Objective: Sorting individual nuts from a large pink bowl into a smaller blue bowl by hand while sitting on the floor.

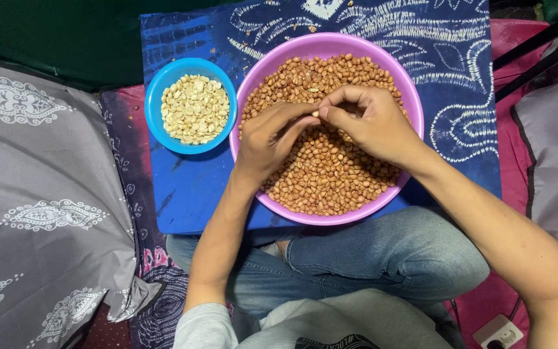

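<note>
Left hand [272, 136]: over the purple bowl [411, 97], fingertips pinched together on a single peanut [316, 114], meeting the other hand.
Right hand [369, 119]: over the same bowl, thumb and forefinger closed on that peanut from the other side.
Peanut: pale, held between both hands above the heap.
Purple bowl: on the bench [182, 194], filled with red-brown skinned peanuts [330, 181].
Blue bowl [156, 90]: just beside the purple bowl, to its left, holding pale peeled peanuts [195, 108].
Bench: covered with a blue patterned cloth.
Surroundings: grey patterned cushion [40, 194] at left; jeans-clad knees [382, 258] below.
</note>
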